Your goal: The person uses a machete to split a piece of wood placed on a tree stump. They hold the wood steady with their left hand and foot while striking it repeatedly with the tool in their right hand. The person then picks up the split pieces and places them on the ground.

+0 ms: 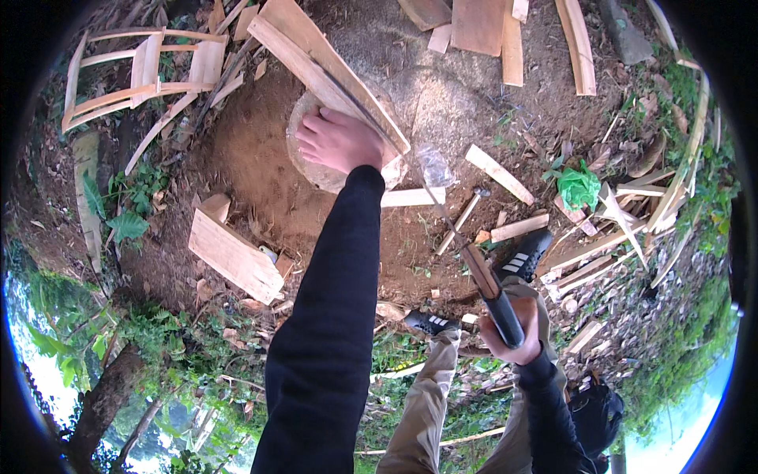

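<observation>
My left hand (339, 141) is closed over the near end of a long pale wooden plank (296, 59), holding it down on a round chopping stump (316, 175). A dark line runs along the plank's length. Low on the right, my right hand (513, 332) is wrapped round the black grip of a machete (478, 268) with a brown wooden section above the grip. Its thin blade, seen nearly edge-on, points up and left toward the stump, apart from the plank.
A hammer (462, 221) lies between the stump and my right shoe (525, 257). Around it are wood offcuts (499, 174), a clear plastic bag (434, 167) and a green bag (579, 187). A wooden frame (146, 71) is at far left, a cut board (235, 251) nearer.
</observation>
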The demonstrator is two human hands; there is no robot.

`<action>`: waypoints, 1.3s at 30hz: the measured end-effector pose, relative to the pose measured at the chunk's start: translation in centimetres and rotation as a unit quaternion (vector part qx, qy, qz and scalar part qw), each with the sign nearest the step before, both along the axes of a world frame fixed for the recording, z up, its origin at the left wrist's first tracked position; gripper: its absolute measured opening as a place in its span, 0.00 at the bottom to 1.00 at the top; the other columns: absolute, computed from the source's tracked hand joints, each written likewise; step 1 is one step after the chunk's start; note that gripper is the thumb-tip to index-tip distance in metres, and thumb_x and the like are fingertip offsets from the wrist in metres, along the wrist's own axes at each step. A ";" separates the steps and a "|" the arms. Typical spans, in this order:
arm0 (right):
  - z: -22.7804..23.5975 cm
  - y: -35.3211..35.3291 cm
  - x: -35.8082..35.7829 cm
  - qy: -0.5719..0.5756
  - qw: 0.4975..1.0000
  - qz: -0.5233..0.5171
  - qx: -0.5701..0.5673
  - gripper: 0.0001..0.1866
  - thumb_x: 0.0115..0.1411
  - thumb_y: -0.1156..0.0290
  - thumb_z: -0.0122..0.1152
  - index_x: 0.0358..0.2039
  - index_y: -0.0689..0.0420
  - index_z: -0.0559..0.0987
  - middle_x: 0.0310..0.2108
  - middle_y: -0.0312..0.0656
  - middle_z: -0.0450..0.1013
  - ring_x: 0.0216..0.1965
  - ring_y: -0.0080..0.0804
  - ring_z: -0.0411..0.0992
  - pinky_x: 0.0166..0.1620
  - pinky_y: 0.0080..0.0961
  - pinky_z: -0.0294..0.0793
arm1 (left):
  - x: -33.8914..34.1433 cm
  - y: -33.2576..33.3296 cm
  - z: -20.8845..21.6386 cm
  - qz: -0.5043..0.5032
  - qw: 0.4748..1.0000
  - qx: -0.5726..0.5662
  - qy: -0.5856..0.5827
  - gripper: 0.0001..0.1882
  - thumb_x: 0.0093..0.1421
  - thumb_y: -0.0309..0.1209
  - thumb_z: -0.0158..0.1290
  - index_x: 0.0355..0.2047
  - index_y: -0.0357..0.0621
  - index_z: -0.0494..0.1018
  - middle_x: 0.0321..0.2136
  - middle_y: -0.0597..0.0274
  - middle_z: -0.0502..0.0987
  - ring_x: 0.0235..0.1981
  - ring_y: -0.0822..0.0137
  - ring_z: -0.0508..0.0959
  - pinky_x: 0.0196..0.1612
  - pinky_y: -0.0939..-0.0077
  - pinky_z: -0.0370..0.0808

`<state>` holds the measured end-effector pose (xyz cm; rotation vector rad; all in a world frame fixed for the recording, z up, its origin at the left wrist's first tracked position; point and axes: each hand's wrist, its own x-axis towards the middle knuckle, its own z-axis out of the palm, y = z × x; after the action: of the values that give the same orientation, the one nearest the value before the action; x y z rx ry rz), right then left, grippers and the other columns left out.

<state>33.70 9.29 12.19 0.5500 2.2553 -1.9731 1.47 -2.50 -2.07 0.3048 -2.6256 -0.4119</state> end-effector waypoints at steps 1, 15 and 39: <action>-0.9 -0.5 -0.1 0.004 1.000 -0.001 0.026 0.06 0.42 0.75 0.62 0.14 0.57 0.74 0.11 0.39 0.69 0.12 0.30 0.69 0.20 0.24 0.68 | 0.2 -0.2 0.0 0.002 1.000 0.000 -0.002 0.14 0.66 0.37 0.40 0.41 0.41 0.69 0.42 0.49 0.68 0.44 0.47 0.69 0.50 0.49 0.63; -4.2 -1.4 -4.5 0.002 1.000 -0.015 0.016 0.11 0.43 0.71 0.67 0.13 0.58 0.73 0.11 0.39 0.66 0.11 0.30 0.67 0.19 0.26 0.64 | 0.0 -0.4 -0.3 -0.005 1.000 -0.006 0.010 0.11 0.65 0.36 0.41 0.37 0.40 0.67 0.40 0.49 0.68 0.44 0.48 0.68 0.48 0.51 0.63; -4.4 -3.1 -6.4 0.036 0.997 -0.066 -0.022 0.11 0.46 0.77 0.65 0.13 0.57 0.71 0.12 0.35 0.67 0.13 0.23 0.66 0.19 0.23 0.63 | 0.0 0.1 0.5 0.014 0.998 0.020 -0.062 0.15 0.68 0.39 0.38 0.41 0.40 0.67 0.42 0.48 0.66 0.48 0.48 0.66 0.54 0.48 0.60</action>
<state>27.34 6.19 7.75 0.6484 2.2644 -2.1315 1.48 -2.38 -1.61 0.3913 -2.7334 -0.4491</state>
